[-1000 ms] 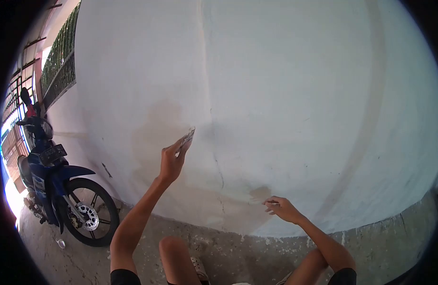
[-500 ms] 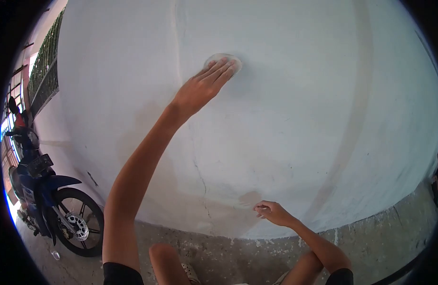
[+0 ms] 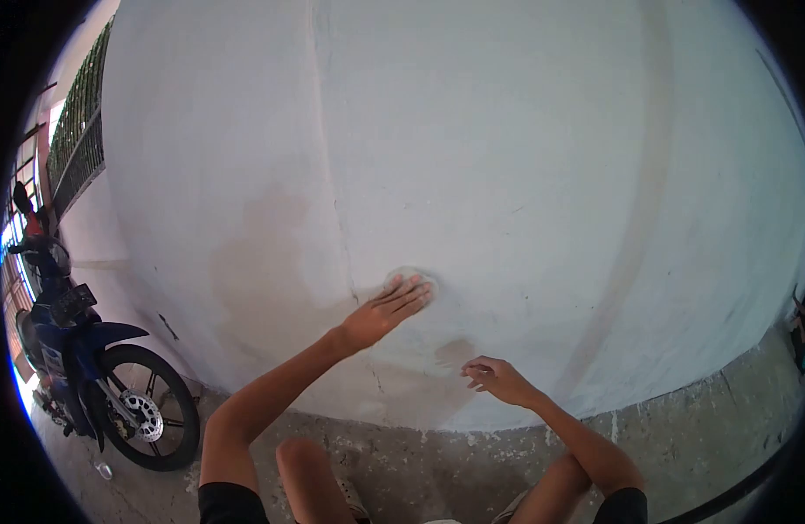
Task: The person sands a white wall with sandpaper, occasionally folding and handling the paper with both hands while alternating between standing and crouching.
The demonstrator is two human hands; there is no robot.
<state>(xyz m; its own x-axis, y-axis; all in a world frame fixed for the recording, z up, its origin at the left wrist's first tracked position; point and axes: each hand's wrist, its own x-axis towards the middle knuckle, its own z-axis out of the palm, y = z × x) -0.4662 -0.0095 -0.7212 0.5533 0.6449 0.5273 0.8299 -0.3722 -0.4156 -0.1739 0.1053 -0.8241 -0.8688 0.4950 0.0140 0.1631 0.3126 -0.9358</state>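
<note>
Left hand (image 3: 381, 310) flat on the white wall (image 3: 507, 157), fingers (image 3: 411, 295) extended, pressing a round sanding pad (image 3: 413, 278) whose edge shows just beyond the fingertips. Right hand (image 3: 494, 380) lower, fingers (image 3: 474, 370) curled, tips at the wall beside a brownish patch (image 3: 455, 352). Blue motorcycle (image 3: 79, 358) well left of both hands. Concrete floor (image 3: 725, 419) below.

A pale plastered wall (image 3: 525, 131) shows cracks and stains. A blue motorcycle (image 3: 79, 349) stands on the concrete floor (image 3: 708, 419), daylight behind.
</note>
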